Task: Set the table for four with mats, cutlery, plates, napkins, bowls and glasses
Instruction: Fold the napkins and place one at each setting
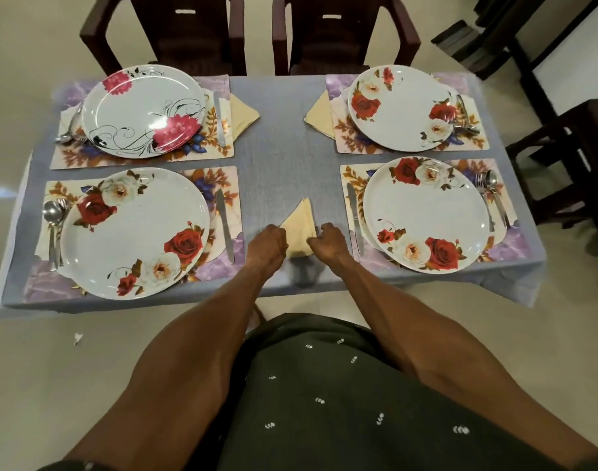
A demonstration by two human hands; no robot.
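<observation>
Napkin (299, 229), folded to a triangle, lies between the two near plates (136, 232), pinched by left hand (268, 243) and right hand (329, 241). I judge mats, cutlery, plates done; two far napkins laid; bowls, glasses unseen.

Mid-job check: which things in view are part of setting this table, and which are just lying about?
Part of the job:
- four mats, e.g. near left
- four plates, e.g. near right
- cutlery beside each plate, e.g. knife
- two placed napkins
- napkin being folded, held by left hand and right hand

Just lying about:
- white scrap on floor
- dark chairs
</observation>
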